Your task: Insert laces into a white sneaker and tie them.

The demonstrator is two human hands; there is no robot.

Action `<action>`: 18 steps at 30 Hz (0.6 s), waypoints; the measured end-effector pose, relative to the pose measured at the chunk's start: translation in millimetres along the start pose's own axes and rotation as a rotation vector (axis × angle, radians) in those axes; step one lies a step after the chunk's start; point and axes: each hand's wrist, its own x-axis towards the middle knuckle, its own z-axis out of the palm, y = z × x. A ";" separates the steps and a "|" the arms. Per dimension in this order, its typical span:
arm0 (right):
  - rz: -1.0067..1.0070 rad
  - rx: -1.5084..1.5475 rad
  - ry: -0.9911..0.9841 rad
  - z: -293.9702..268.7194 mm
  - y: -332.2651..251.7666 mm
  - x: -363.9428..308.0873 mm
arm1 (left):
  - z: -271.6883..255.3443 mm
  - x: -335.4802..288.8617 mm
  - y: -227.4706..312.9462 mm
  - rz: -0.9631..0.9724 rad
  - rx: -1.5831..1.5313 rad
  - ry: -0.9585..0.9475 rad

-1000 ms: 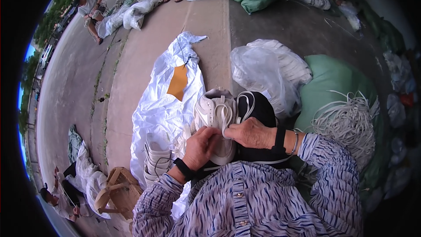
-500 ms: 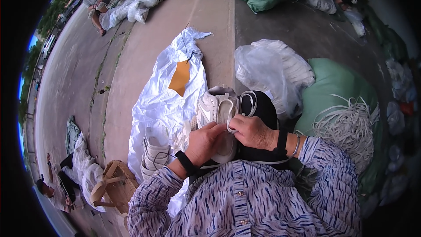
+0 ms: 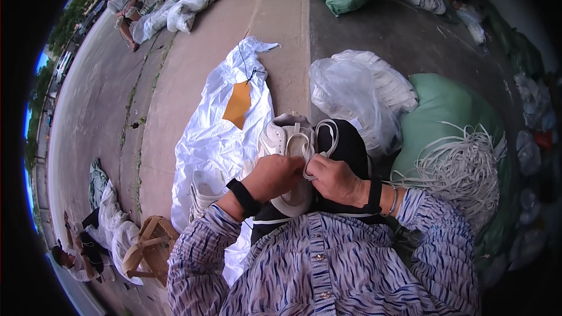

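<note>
Right hand [image 3: 336,180] at pale shoe [image 3: 288,138]

The shoe [image 3: 295,131] sat in front of the person, at the lap, with the left hand [image 3: 272,175] over its left side and the right hand [image 3: 336,178] at its right, a lace [image 3: 336,134] looping just beyond. Left of the shoe, a sheet [image 3: 202,123] lay along the ground [image 3: 181,76], bearing a card [image 3: 237,105] on its far part and another shoe [image 3: 202,190] on its near part. Ahead and to the right lay a plastic bag [image 3: 339,88]; right of that, a sack [image 3: 451,99], with a heap of laces [image 3: 462,172] at its near side.
</note>
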 end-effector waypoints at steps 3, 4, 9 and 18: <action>0.052 0.076 0.060 -4.5 -0.9 4.2 | -1.8 -3.8 -5.1 0.006 -0.019 -0.023; 0.031 0.109 0.102 -6.5 -1.1 6.4 | -2.3 -7.6 -8.0 -0.009 -0.219 -0.038; 0.694 0.581 -0.226 -20.5 0.8 11.9 | 5.5 -18.3 -17.5 -0.071 -0.418 -0.053; 0.194 0.002 -0.180 -1.6 0.5 6.7 | 8.4 -23.1 2.5 -0.121 -0.338 0.028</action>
